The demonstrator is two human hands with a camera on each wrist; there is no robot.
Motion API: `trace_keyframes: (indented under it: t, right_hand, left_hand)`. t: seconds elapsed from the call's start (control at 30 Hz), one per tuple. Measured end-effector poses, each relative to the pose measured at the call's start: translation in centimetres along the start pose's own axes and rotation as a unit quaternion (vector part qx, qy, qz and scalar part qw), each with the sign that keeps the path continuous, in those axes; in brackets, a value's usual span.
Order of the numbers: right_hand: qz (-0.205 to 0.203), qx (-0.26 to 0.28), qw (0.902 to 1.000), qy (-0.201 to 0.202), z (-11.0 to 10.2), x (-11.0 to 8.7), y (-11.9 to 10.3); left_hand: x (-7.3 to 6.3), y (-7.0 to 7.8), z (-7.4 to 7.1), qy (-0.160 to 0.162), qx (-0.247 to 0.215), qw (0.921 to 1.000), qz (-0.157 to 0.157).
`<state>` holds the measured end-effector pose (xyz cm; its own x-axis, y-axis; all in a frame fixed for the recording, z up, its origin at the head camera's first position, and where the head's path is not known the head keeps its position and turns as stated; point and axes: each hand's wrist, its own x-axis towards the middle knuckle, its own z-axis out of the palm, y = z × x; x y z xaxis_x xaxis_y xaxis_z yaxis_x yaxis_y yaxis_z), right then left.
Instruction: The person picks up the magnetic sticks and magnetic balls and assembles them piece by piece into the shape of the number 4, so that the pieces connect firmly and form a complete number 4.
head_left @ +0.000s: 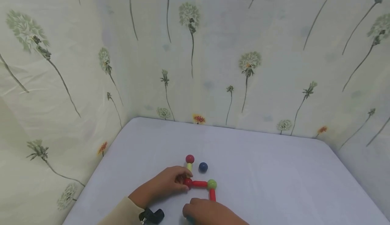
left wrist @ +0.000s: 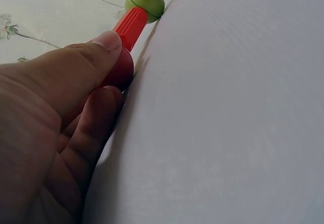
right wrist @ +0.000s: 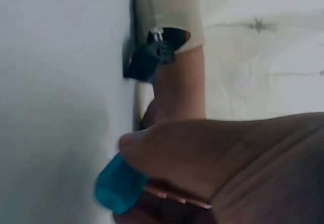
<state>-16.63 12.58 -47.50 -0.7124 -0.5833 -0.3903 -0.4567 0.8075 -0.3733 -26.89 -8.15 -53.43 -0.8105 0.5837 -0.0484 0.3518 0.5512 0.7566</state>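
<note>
Red ball (head_left: pixel 188 182) pinched by curled left hand (head_left: pixel 166 184); right hand (head_left: pixel 210 213) clamped on teal piece (right wrist: pixel 117 183), hands apart

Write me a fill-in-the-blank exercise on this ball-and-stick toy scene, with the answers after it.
1. The left hand pinches a ball coloured ____.
2. The ball lying loose, joined to no stick, is dark ____.
3. The red stick runs from the red ball to a ____ ball.
4. The right hand holds a piece coloured ____.

Missing words: red; blue; green; teal
</note>
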Motion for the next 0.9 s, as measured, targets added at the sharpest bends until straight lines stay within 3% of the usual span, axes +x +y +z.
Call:
trace_keyframes:
  t: [0.13,0.3,0.43,0.6,0.73,0.9]
  right_hand:
    - [0.015,0.078,0.9958,0.044,-1.0,0.0,0.7]
    - [0.024,0.155,0.9795,0.126,-2.5,0.4,2.4]
    - [0.055,0.218,0.9527,0.205,-3.3,0.5,4.1]
    - [0.113,0.248,0.9171,0.291,-3.4,0.9,6.0]
    - [0.146,0.259,0.8950,0.333,-3.2,1.5,7.1]
    - [0.175,0.294,0.8712,0.352,-2.7,2.2,8.3]
  left_hand:
    - [0.0,0.1,0.0,-0.001,-0.003,1.0000,-0.007]
    - [0.0,0.0,0.0,0.001,0.000,1.0000,0.008]
    - [-0.1,-0.1,-0.1,0.003,-0.002,0.9998,0.018]
    - [-0.2,0.0,-0.1,0.000,-0.006,0.9999,0.011]
    - [-0.2,0.0,0.0,-0.003,-0.005,1.0000,0.004]
    - [-0.1,0.1,-0.1,-0.001,0.002,1.0000,0.006]
